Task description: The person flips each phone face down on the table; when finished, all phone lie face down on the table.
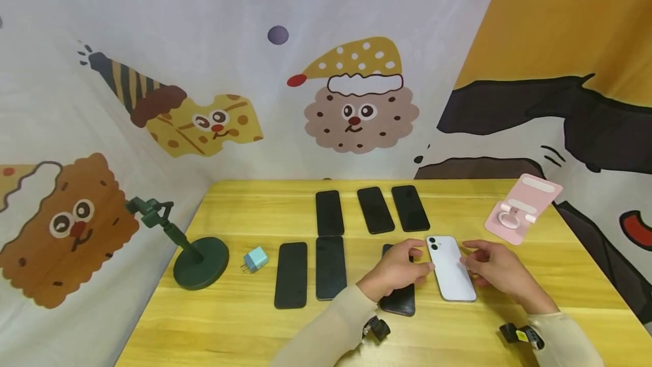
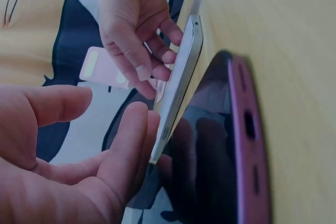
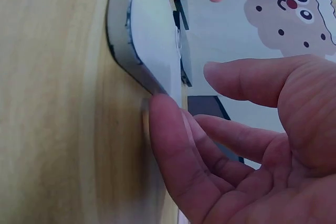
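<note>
Just left of the smooth white phone (image 1: pixel 453 271) on the grained table (image 1: pixel 219 327), my cameras showed me a glossy dark phone (image 1: pixel 399 302) beneath the left hand (image 1: pixel 396 269). It and the right hand (image 1: pixel 493 266) flanked the white phone, thumbs parted from fingers, neither clamped. Beyond it were a flat pink stand (image 1: pixel 541 200) and printed cloth (image 1: pixel 229 16).

The table (image 1: pixel 214 333) carries seven phones (image 1: pixel 452 271), a charger (image 1: pixel 256 258) and two stands (image 1: pixel 204 273).

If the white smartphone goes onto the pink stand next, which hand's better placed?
Right, probably. The right hand is at the white smartphone, nearer the pink stand; the left hand is on the smartphone's other side, farther off.
</note>
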`<state>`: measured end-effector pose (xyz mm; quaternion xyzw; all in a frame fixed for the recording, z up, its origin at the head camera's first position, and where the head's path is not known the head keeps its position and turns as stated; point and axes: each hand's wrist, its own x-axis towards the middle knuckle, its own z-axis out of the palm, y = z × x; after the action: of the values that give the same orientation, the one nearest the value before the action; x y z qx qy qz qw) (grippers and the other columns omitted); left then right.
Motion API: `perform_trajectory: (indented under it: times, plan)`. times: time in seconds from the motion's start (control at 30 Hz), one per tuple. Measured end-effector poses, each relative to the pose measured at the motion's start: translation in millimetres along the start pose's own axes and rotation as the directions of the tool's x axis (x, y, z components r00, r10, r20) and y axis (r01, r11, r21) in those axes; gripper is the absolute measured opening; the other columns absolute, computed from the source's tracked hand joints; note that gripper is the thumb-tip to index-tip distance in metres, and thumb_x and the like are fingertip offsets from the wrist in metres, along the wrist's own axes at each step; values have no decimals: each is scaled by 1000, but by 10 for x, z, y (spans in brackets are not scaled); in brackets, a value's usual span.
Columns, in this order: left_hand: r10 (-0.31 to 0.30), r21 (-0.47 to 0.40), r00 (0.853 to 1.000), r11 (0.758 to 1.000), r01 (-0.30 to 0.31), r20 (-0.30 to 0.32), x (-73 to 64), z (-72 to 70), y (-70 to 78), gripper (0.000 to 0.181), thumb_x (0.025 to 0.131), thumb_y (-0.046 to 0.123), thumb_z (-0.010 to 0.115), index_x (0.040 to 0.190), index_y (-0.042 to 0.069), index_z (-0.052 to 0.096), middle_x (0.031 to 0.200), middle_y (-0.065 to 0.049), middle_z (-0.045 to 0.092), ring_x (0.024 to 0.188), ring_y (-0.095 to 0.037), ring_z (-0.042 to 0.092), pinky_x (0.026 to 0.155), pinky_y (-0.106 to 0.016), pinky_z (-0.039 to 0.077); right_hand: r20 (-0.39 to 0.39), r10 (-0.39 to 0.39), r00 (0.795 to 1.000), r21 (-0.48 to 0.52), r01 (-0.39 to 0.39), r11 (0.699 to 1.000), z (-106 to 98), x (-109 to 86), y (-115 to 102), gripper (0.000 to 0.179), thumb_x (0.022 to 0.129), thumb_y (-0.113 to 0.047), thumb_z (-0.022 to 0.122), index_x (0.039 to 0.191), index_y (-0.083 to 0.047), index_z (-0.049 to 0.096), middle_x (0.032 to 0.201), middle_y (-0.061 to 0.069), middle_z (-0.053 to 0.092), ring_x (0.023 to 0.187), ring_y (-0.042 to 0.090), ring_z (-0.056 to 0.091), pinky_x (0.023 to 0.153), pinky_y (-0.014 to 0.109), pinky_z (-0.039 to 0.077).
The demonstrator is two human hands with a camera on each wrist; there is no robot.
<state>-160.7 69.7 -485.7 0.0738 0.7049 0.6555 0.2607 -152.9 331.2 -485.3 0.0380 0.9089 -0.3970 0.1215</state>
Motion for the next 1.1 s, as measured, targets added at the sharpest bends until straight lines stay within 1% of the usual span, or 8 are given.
perform_trajectory:
  times: [0.1, 0.23, 0.43, 0.67, 0.77, 0.9, 1.0, 1.1]
  plan:
    - [14, -4, 1000, 1000, -14, -4, -39, -91, 3, 57, 99, 12, 76, 152, 11, 55, 139, -12, 61, 101, -30, 77, 85, -38, 65, -25, -16, 1000, -33, 15, 999, 19, -15, -53, 61, 99, -23, 75, 146, 8, 54, 108, 16, 70, 82, 21, 66, 65, 31, 62]
    - [21, 8, 1000, 1000, -20, -23, -77, -211, 8, 56, 99, 13, 76, 151, 11, 55, 137, -12, 61, 103, -28, 76, 86, -39, 65, -54, -71, 996, -70, 67, 995, 69, -11, -149, 59, 98, -26, 77, 143, 7, 58, 105, 14, 71, 79, 19, 64, 62, 29, 59]
    - [37, 39, 998, 999, -35, -57, -122, -381, -21, 55, 100, 17, 76, 151, 11, 56, 138, -12, 62, 101, -24, 74, 85, -38, 64, -69, -145, 987, -53, 142, 988, 195, 29, -267, 54, 99, -29, 76, 140, 3, 63, 96, 8, 71, 73, 16, 64, 60, 27, 55]
    - [76, 72, 994, 995, -71, -73, -194, -549, -68, 56, 100, 17, 75, 151, 6, 55, 141, -18, 60, 97, -19, 72, 83, -38, 64, -75, -221, 972, -81, 215, 973, 360, 64, -441, 46, 99, -26, 77, 136, -1, 68, 98, 5, 73, 81, 15, 65, 64, 26, 53]
    - [84, 96, 993, 992, -77, -79, -227, -604, -93, 55, 100, 18, 75, 150, 6, 55, 141, -19, 59, 102, -20, 71, 83, -38, 63, -41, -215, 976, -20, 214, 977, 435, 65, -519, 47, 100, -25, 75, 137, 1, 65, 102, 9, 74, 82, 18, 69, 66, 27, 58]
    - [84, 151, 993, 986, -71, -83, -298, -663, -112, 54, 100, 22, 75, 149, 8, 57, 140, -17, 61, 117, -27, 69, 90, -40, 61, 10, -211, 977, 103, 209, 972, 532, 60, -574, 49, 101, -20, 74, 140, 7, 61, 108, 16, 73, 84, 21, 74, 68, 31, 63]
    - [80, 179, 992, 982, -62, -94, -354, -696, -136, 53, 99, 23, 76, 148, 10, 59, 139, -16, 62, 125, -31, 66, 95, -44, 60, 45, -213, 976, 166, 203, 965, 594, 58, -576, 51, 101, -19, 73, 141, 9, 58, 112, 18, 73, 85, 22, 75, 68, 31, 64]
    - [70, 192, 992, 980, -49, -104, -397, -724, -173, 53, 99, 24, 76, 147, 9, 60, 138, -16, 63, 126, -33, 65, 98, -46, 59, 84, -199, 976, 217, 177, 960, 647, 48, -568, 54, 102, -20, 73, 143, 10, 55, 116, 20, 72, 86, 22, 75, 69, 31, 64]
